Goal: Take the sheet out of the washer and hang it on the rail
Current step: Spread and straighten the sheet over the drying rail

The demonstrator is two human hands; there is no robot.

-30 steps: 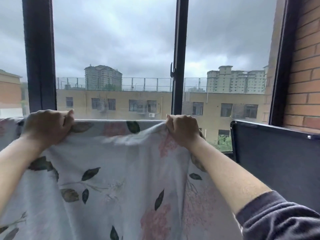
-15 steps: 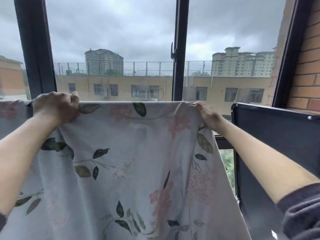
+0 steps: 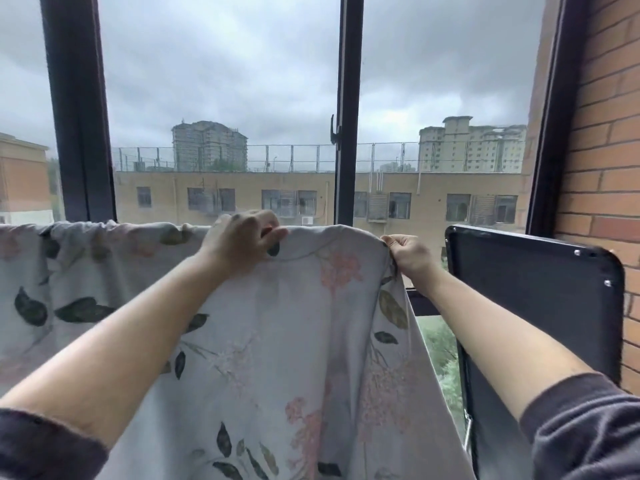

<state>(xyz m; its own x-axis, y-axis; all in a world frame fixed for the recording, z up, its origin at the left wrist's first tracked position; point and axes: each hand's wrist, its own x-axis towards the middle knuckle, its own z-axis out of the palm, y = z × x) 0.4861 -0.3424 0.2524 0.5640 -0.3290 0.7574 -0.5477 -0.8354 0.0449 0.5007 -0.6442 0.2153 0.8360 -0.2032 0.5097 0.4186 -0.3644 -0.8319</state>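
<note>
Both forearms reach out from dark sleeves to the pale grey sheet (image 3: 277, 358), printed with green leaves and pink blossoms, which hangs draped from a level top fold. The left hand (image 3: 242, 239) pinches that fold in its grip. The right hand (image 3: 410, 254) has its grip curled around the sheet's right corner. Beyond stands a black-framed window (image 3: 346, 98).

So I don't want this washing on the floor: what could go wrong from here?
Much of the pale grey floral sheet hangs on the near side, so it might slide off once the left hand and right hand let go. Its right corner sits close to the black flat panel and could snag there.
</note>
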